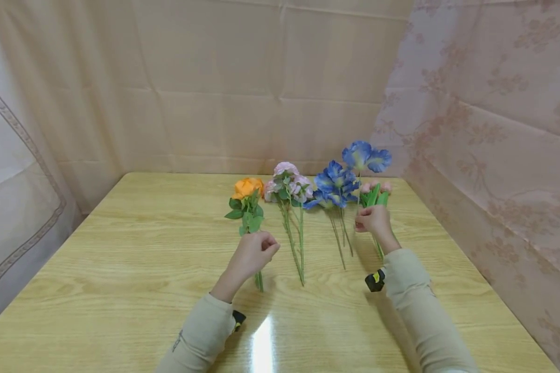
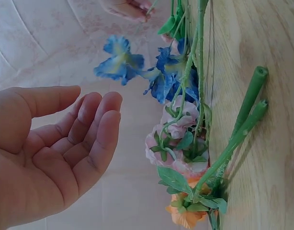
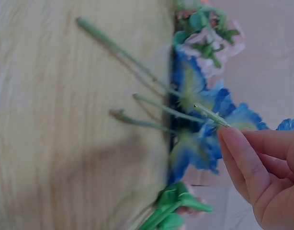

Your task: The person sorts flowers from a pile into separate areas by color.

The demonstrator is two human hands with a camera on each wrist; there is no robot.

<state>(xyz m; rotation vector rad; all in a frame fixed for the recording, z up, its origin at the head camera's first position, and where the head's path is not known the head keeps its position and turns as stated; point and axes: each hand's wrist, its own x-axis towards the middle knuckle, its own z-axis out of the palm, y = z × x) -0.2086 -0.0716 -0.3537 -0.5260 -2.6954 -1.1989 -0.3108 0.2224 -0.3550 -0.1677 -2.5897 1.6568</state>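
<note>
My right hand (image 1: 375, 221) pinches the thin stem (image 3: 211, 115) of a blue iris (image 1: 364, 156) between thumb and fingertips. That bloom stands raised above the other blue irises (image 1: 334, 181), whose bare stems lie on the table. Nothing is in my left hand (image 1: 251, 255), which hovers over the orange flowers' green stems (image 2: 243, 122); in the left wrist view its fingers are loosely bent, apart from the thumb. Just beyond it lie the orange flowers (image 1: 248, 188) with green leaves.
Pale pink flowers (image 1: 285, 168) with long stems lie between the orange and blue ones. Pink tulips (image 1: 374, 194) with green leaves lie behind my right hand, at the right. The wooden table (image 1: 135, 248) meets a beige curtain (image 1: 205, 103) at its far edge.
</note>
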